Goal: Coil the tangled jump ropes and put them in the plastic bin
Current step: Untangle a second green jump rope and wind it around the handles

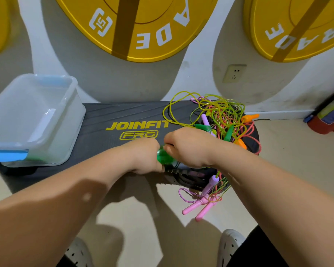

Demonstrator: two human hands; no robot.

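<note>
A tangled pile of jump ropes in yellow-green, pink and orange lies on the right end of a black step platform. My left hand and my right hand meet at the platform's front, both curled round a green rope bundle between them. A pair of pink handles hangs off the front edge onto the floor, with a lilac handle above them. The translucent plastic bin with blue clips stands on the platform's left end; something green shows dimly through its front wall.
Yellow weight plates hang on the wall behind. A wall socket is right of centre. A red object stands on the floor at far right. My white shoes are on the beige floor below.
</note>
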